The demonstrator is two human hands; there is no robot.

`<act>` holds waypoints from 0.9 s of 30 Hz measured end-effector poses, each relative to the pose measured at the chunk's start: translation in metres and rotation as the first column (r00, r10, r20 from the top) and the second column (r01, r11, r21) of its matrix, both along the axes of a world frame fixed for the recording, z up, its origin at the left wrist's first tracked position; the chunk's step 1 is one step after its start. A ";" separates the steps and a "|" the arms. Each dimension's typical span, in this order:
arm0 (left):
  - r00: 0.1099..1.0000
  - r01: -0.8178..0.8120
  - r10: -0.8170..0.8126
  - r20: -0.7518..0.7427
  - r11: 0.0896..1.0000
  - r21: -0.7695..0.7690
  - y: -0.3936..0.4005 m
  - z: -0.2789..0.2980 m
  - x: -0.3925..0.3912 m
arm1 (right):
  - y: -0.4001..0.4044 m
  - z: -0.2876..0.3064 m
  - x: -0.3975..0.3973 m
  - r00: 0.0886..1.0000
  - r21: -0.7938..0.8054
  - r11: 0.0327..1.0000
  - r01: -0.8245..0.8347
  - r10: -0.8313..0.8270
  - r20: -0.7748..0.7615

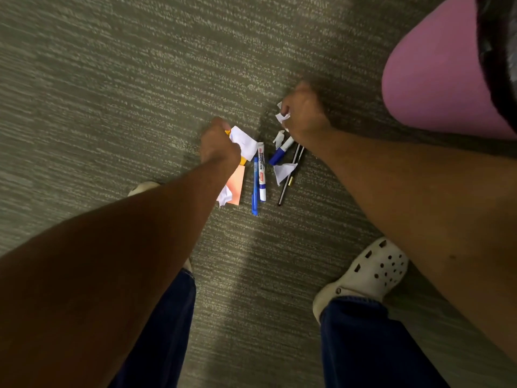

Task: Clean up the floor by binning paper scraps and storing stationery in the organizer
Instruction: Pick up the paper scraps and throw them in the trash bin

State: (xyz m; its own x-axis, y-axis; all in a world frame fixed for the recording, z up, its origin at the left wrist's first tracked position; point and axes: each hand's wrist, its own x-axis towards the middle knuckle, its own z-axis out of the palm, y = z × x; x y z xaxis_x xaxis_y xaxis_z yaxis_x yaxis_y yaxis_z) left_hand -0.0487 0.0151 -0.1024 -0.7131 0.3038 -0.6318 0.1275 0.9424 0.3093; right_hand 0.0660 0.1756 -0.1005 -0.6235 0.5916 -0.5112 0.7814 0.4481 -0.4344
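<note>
Left hand [219, 142] is clenched around crumpled white paper [242, 141]; right hand [303, 113] pinches what looks like a paper scrap [281, 116], far of 2 whiteboard markers [261, 172].

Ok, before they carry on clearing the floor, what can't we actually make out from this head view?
- Left hand: fingers curl away; how much white paper and orange item it holds is hidden.
- Right hand: motion-blurred; scraps poke out, count unclear.
- Second marker: top end covered by the right wrist.
- Black pens: partly under a scrap.
- Bin and organizer: none identifiable; the pink object is cut off by the frame edge.
</note>
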 end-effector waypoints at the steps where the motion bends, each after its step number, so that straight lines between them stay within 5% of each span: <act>1: 0.999 -0.046 0.046 0.006 0.999 0.024 0.000 0.000 0.000 | 0.002 0.001 0.002 0.996 -0.040 0.995 0.088 -0.089 -0.012; 4: 0.979 -0.201 0.196 0.045 0.971 0.131 -0.002 0.009 0.001 | 0.005 0.007 0.012 0.882 -0.224 0.866 0.448 -0.469 -0.050; 6: 0.961 -0.276 0.268 0.070 0.945 0.175 -0.010 0.018 0.000 | 0.010 0.018 0.020 0.804 -0.352 0.770 0.533 -0.590 -0.073; 8: 0.958 -0.287 0.278 0.074 0.943 0.170 -0.025 0.026 -0.001 | 0.007 0.028 0.025 0.855 -0.376 0.811 0.448 -0.511 -0.085; 12: 0.979 -0.187 0.180 0.093 0.980 0.069 -0.072 0.037 0.011 | -0.011 0.032 0.022 0.999 -0.287 0.958 0.006 -0.021 -0.048; 18: 0.976 -0.067 0.058 0.211 0.997 0.036 -0.113 0.030 0.042 | -0.023 0.013 0.012 0.887 -0.074 0.893 -0.443 0.449 0.110; 20: 0.979 -0.087 0.078 0.187 0.995 0.039 -0.111 0.024 0.047 | -0.030 0.005 0.014 0.876 -0.032 0.880 -0.473 0.474 0.089; 23: 0.984 -0.133 0.129 0.122 0.991 0.022 -0.105 0.015 0.050 | -0.043 0.022 0.009 0.933 -0.205 0.932 -0.298 0.330 0.143; 27: 0.997 -0.030 0.032 0.067 0.999 -0.032 -0.101 0.007 0.046 | -0.042 0.012 0.013 0.964 -0.124 0.962 -0.243 0.254 0.077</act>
